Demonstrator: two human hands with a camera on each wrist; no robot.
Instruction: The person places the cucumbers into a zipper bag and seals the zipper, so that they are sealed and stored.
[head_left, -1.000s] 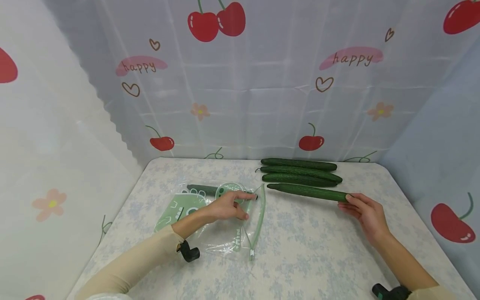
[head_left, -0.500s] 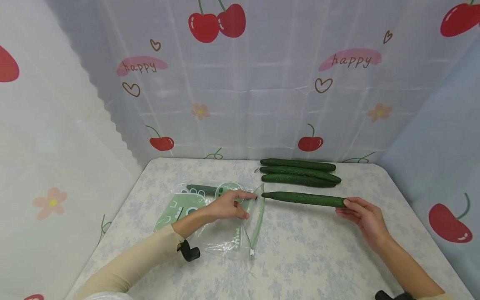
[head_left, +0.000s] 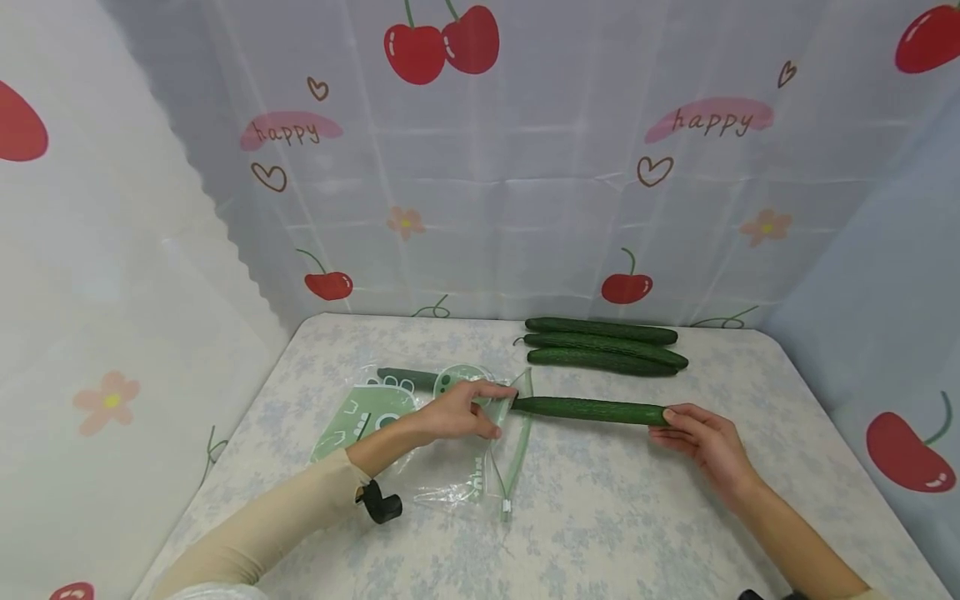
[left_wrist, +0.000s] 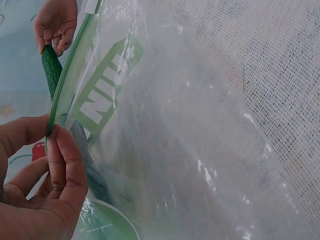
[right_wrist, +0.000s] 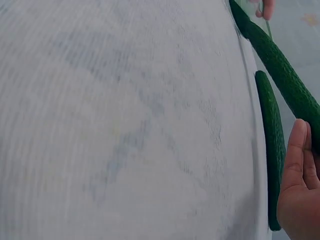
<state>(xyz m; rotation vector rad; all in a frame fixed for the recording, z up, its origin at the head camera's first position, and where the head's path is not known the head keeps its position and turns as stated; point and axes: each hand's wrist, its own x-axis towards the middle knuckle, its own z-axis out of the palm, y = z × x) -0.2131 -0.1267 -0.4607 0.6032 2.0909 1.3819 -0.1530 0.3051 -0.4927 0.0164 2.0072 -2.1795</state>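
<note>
A clear zip bag (head_left: 450,479) with green print lies on the table, its green-edged mouth facing right. My left hand (head_left: 453,410) pinches the upper lip of that mouth between thumb and fingers; the left wrist view shows the grip on the green zip strip (left_wrist: 64,87). One cucumber (head_left: 405,379) lies inside, partly hidden by the print. With fingertips and thumb my right hand (head_left: 703,437) holds another cucumber (head_left: 592,410) by its right end. This cucumber's left tip is within the bag's mouth, beside the left fingertips. In the right wrist view its length (right_wrist: 280,65) slants up toward the bag.
Three more cucumbers, the nearest one (head_left: 600,362) included, lie side by side at the back of the table (head_left: 637,517). A white slider (head_left: 506,506) sits at the near end of the zip. Behind the table hangs a cherry-print curtain (head_left: 510,200).
My right hand has brought its cucumber left and nearer to me, away from the row, and the tip has entered the bag's mouth. The left hand keeps its place on the bag.
</note>
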